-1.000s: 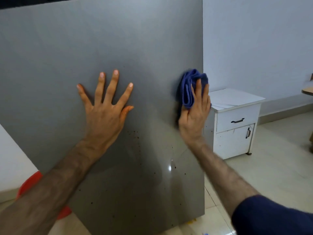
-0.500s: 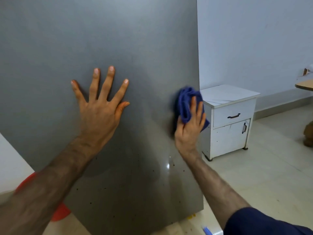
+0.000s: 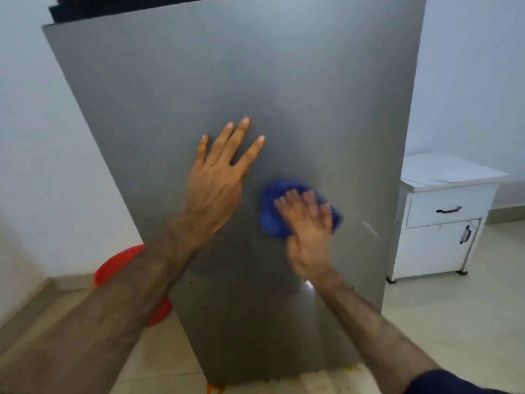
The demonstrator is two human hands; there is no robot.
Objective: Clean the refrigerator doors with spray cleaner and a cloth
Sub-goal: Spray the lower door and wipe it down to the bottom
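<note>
Head view shows the right hand [image 3: 308,223] pressing a blue cloth [image 3: 272,214] flat on the grey fridge door [image 3: 255,66], mid-frame. Left hand [image 3: 218,180] rests with fingers spread, holding nothing. Best to press evenly and rub down toward the dark specks [image 3: 199,282] lower down.
</note>
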